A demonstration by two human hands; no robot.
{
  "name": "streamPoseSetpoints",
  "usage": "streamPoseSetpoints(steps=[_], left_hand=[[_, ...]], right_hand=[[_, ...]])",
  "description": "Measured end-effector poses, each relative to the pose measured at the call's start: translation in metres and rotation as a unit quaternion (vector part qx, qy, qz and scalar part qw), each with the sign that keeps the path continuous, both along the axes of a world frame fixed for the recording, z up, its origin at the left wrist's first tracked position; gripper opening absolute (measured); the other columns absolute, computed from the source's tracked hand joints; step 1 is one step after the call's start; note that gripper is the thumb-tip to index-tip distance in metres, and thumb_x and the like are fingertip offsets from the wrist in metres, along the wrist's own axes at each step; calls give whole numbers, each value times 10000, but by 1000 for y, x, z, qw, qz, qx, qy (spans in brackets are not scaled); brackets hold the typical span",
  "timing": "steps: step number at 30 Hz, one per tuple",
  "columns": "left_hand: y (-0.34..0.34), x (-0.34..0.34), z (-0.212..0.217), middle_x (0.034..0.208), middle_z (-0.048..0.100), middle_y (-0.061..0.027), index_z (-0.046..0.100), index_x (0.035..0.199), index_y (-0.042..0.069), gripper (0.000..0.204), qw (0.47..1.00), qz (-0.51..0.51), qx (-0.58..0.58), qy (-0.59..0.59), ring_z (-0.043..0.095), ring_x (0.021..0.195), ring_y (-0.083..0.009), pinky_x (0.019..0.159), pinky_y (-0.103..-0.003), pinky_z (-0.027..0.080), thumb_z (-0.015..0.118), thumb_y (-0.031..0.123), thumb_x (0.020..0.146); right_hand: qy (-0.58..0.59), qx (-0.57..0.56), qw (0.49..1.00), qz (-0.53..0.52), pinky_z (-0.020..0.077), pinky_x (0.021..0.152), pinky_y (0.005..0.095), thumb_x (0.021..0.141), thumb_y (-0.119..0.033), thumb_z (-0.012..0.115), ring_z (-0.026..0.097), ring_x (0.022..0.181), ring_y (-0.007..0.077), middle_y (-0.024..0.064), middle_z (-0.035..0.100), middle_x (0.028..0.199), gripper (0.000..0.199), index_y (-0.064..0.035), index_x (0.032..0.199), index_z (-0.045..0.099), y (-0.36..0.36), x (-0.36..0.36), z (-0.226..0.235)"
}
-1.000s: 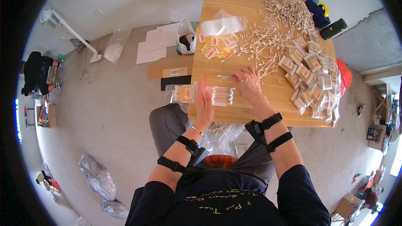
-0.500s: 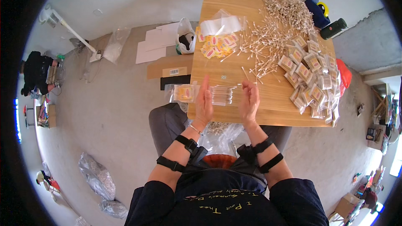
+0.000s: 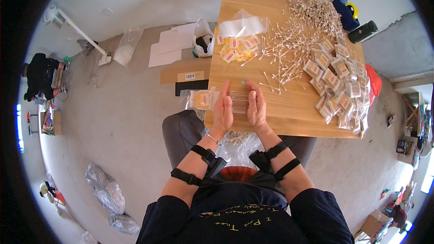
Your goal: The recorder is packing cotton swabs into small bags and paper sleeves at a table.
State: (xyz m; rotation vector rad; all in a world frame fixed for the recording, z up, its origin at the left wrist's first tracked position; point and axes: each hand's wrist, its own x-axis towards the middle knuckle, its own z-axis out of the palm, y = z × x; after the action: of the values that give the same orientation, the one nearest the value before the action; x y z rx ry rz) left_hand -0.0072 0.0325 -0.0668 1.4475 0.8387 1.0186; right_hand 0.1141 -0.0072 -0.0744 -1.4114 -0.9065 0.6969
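Squaring a bundle of cotton swabs (image 3: 239,101) between two flat palms on the wooden tabletop (image 3: 289,108).
Left hand (image 3: 223,110) and right hand (image 3: 256,107) press inward, fingers straight, near the tabletop's front edge; loose swabs (image 3: 289,49) and filled packets (image 3: 337,81) lie beyond.
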Motion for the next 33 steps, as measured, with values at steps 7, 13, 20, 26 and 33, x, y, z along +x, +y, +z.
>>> streamPoseSetpoints(steps=[7,13,20,26,33], left_hand=[[2,3,-7,1407,475,-184,366,1433,-48,632,1000,16,25,2,466,1270,-237,1069,-321,343,322,444,1039],[1,4,-8,1422,450,-211,357,1432,-55,652,1000,22,14,-3,440,1301,-260,1091,-332,317,323,462,1036],[2,2,-9,1478,384,-214,309,1449,-71,679,1000,-8,4,-5,361,1373,-267,1125,-340,262,317,467,1035],[5,1,-7,1488,373,-195,305,1454,-69,695,999,-32,5,-10,335,1390,-250,1138,-341,247,317,482,1031],[4,2,-11,1496,353,-192,312,1456,-57,678,993,-3,-72,-94,314,1402,-246,1162,-352,223,297,476,1038]], right_hand=[[-190,-36,980,46,427,970,392,1039,-312,391,591,1081,330,195,636,1173,410,9,1239,550,1,1,3],[-61,-24,997,47,374,1036,398,1047,-334,369,534,1182,299,185,586,1262,448,18,1281,514,-7,0,5],[89,82,992,15,187,1170,390,1051,-412,297,266,1423,283,191,387,1469,585,51,1399,381,-1,2,-10],[-113,12,993,40,158,1179,419,1023,-445,332,194,1445,325,222,305,1505,649,64,1425,332,-5,5,-3],[-349,-75,932,68,124,1188,454,990,-486,374,107,1472,375,258,207,1548,741,80,1456,272,-19,2,3]])
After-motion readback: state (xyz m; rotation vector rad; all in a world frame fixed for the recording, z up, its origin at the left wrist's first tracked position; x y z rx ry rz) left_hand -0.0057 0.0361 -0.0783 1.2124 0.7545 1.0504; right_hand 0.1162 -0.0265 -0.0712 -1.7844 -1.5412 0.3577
